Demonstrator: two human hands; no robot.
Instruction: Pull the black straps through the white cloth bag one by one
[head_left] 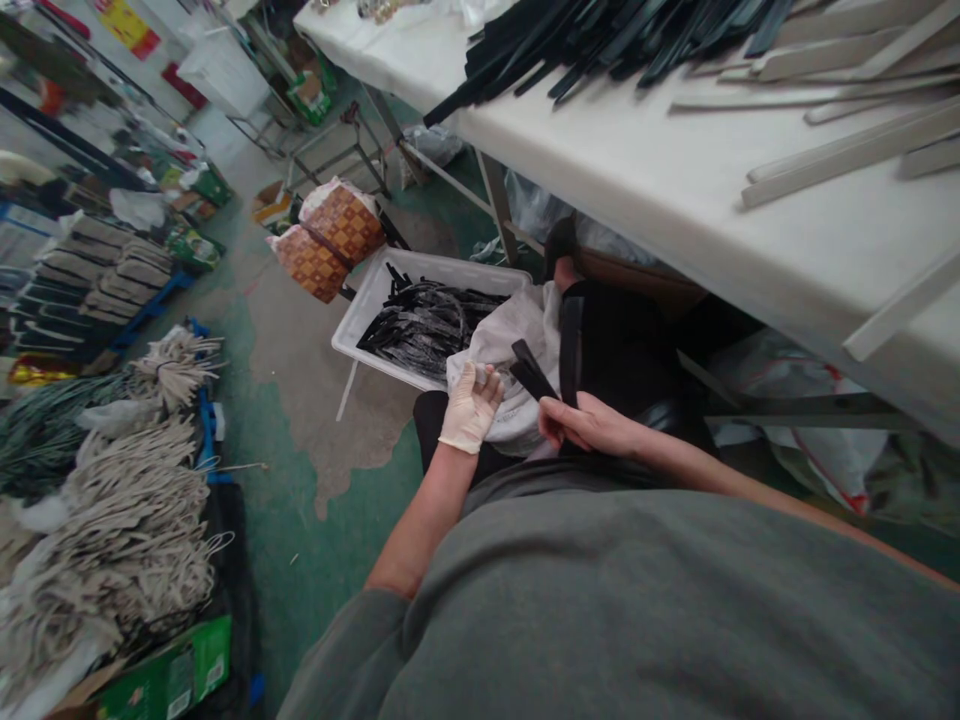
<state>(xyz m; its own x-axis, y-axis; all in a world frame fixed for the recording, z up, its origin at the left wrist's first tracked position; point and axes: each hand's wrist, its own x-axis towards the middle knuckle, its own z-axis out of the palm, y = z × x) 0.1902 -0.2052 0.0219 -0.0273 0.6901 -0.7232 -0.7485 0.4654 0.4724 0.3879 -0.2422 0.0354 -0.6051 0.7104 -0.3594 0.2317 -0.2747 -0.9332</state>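
Here, the right hand [589, 422] grips black strip material [571, 345]; the white-gloved left hand [471, 408] sits loosely open, near a white plastic tub [365, 305].

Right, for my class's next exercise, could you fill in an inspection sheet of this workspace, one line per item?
Surface: white table, with black strips and pale strips lying on it.
Job's things: dark strip material held above the lap; white tub of dark pieces; white cloth or bag beside the tub.
Clutter: pale bundles and a green box at the picture's left.
Hands: left hand gloved, palm up, open; right hand grips the dark strip material.
Cables: nothing seen.
Surroundings: green floor with a grey patch; checked cushion beyond the tub.
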